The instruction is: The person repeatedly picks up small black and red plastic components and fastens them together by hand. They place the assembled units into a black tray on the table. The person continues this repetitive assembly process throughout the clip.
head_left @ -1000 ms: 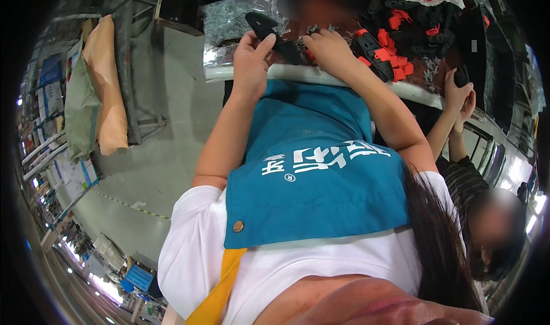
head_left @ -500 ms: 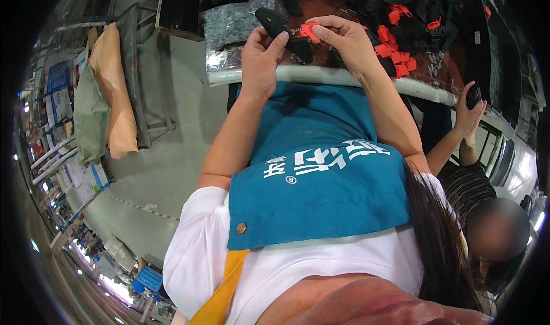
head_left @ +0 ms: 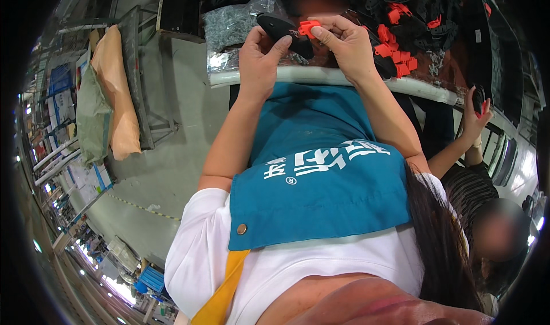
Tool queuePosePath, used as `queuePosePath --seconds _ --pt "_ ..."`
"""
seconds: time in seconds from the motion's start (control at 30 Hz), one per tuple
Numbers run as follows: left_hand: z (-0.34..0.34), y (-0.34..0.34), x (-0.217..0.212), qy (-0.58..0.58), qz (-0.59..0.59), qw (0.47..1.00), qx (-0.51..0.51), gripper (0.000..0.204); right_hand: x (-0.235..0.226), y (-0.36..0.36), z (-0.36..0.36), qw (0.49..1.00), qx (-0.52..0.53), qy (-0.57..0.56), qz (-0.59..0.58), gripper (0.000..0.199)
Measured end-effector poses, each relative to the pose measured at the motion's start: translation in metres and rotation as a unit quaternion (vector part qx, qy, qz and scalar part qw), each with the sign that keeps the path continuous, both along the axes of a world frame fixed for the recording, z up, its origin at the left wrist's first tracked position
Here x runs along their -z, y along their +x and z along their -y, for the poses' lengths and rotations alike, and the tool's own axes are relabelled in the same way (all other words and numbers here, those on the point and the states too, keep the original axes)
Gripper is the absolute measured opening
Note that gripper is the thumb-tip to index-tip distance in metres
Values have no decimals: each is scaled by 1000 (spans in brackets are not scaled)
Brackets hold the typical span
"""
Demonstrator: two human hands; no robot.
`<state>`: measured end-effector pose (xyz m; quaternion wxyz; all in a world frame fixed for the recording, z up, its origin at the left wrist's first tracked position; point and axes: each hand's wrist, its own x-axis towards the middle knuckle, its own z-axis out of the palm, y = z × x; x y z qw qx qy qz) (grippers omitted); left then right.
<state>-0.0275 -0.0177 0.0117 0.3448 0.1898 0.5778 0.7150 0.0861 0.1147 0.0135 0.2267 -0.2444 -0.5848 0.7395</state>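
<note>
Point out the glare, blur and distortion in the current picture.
Head view: the worktable's white front edge bows with the fisheye bend, and the corners go black; head view: glare flecks the clear plastic bag; head view: a soft blur covers the co-worker's head; head view: the black plate in the left hand shows little surface detail.

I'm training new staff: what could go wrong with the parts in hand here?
The small red part, pinched in the right hand, might slip and get lost among the loose red pieces nearby. The black part, gripped in the left hand, could twist if pushed.
</note>
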Motion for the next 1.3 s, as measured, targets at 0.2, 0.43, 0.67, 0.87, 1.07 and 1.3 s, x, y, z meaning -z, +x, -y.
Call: queuePosePath --seconds 0.2,0.43,0.67,0.87,1.07,1.3 --pt "1 1 -3 -25 -23 999 21 20 -6 1 1 999 -23 -4 36 24" --pt "1 -1 -10 -25 -11 998 63 28 2 -3 11 1000 15 7 -4 23" --pt "-6 15 0 61 49 995 55 37 8 -9 9 985 65 157 14 21" --pt "-15 18 9 112 223 968 13 22 17 -6 12 843 98 518 108 66" --pt "-9 29 15 109 275 955 16 22 12 -1 6 778 56 615 116 52" --pt "-14 31 14 72 264 961 29 26 14 7 -2 788 74 607 67 45"
